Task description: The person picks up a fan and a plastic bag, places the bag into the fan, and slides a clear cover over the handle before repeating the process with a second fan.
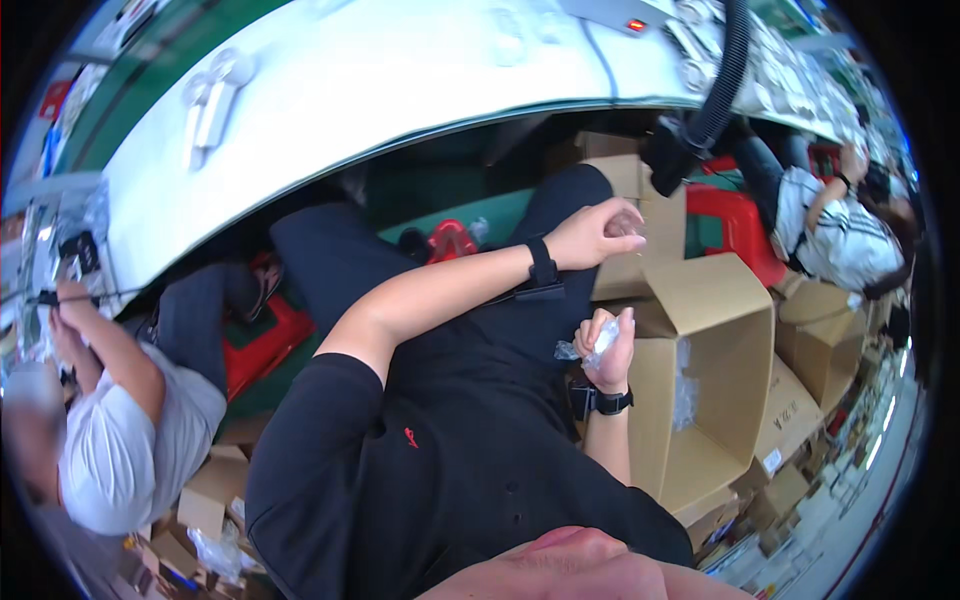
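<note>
My left hand [608, 234] is held out over my right thigh, beside the cardboard boxes. Its fingers are curved and the thumb stands apart, with nothing visible between them. Lower down, my right hand [608, 352] is closed around a crumpled clear plastic bag [603, 338], and part of the film sticks out past the fingers. Just right of that hand an open cardboard box [708, 292] has its flaps spread, with more clear plastic [685, 388] inside.
A white worktable [380, 90] curves ahead, with white devices [212, 112] at its left. A black flexible hose [722, 85] hangs at upper right. Co-workers sit on both sides, one in a white shirt [145, 420]. A red stool [735, 225] and more boxes [820, 330] are at right.
</note>
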`<state>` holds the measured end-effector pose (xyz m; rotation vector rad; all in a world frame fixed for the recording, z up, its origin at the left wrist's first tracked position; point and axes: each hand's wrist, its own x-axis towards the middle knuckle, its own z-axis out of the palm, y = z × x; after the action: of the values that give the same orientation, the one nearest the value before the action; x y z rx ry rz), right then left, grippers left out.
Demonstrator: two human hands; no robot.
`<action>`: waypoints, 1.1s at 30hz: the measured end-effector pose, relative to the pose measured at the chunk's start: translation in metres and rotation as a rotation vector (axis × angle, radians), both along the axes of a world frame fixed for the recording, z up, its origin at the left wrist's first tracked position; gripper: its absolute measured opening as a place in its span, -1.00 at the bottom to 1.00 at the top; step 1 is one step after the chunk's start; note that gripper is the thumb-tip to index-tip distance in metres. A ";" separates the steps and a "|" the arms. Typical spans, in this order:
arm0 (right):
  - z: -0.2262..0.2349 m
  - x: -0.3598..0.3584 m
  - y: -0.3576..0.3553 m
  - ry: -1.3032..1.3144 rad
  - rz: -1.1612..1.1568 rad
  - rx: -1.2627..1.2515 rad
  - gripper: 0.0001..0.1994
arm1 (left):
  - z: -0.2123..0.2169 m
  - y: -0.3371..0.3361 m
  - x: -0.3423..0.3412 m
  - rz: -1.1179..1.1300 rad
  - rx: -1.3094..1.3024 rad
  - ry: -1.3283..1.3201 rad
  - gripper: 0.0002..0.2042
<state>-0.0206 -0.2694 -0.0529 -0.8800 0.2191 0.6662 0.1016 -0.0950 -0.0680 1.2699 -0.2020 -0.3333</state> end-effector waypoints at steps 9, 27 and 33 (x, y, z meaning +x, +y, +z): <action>0.094 0.067 -0.032 -0.433 -0.383 -0.773 -0.76 | -0.025 -0.044 0.006 0.007 -0.337 0.115 -0.69; 0.008 0.420 -0.009 -0.712 -0.484 -1.443 -0.25 | -0.005 -0.009 -0.006 0.092 -0.275 0.149 -0.67; -0.014 0.436 0.001 -0.853 -0.402 -1.621 -0.12 | -0.028 0.033 -0.048 0.092 -0.454 0.330 -0.55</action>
<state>0.4152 -0.2685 -0.0670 -2.4768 0.1148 -0.4896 0.0541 -0.0622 -0.0957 0.7599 0.0629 -0.3870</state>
